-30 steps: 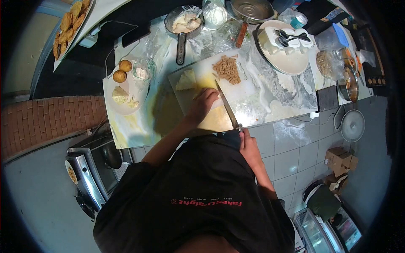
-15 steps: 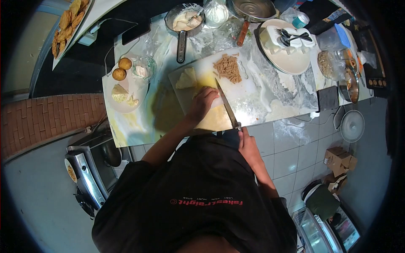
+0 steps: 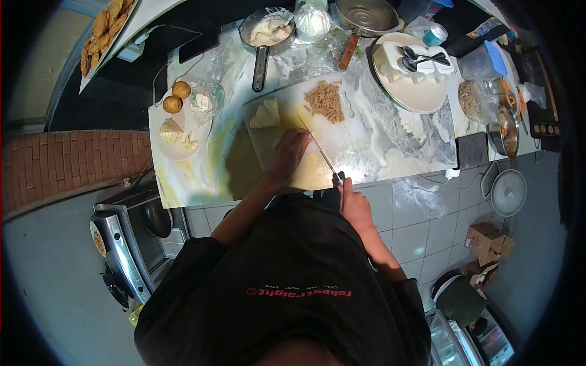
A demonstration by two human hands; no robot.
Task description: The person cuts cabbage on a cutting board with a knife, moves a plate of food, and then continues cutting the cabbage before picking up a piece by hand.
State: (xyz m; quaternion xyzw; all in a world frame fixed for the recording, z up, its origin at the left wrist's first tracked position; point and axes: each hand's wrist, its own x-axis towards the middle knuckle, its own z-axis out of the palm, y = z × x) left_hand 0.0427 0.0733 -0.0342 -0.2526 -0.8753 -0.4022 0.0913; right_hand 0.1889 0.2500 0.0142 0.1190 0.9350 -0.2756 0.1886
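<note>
My right hand (image 3: 355, 206) is closed round the handle of a long kitchen knife (image 3: 323, 152) at the counter's front edge. The blade points up and left across a white cutting board (image 3: 357, 131). Right beside the blade, my left hand (image 3: 289, 155) presses down on the board with its fingers curled together; what lies under them is hidden. A pale yellow wedge that looks like cabbage (image 3: 265, 114) rests on the board beyond my left hand. To the right of the blade's tip sits a heap of light brown strips (image 3: 325, 101).
On the left, a plate (image 3: 177, 151) bears two round brown pieces and pale leafy chunks. Behind the board stand a small pan (image 3: 267, 30) and a larger pan (image 3: 366, 15). A plate (image 3: 406, 100) with a white tray and dark cutlery lies right of the board.
The knife blade has swung left and turned, now appearing thinner. My left hand has drawn slightly left and toward me. My right hand has shifted a little left with the handle.
</note>
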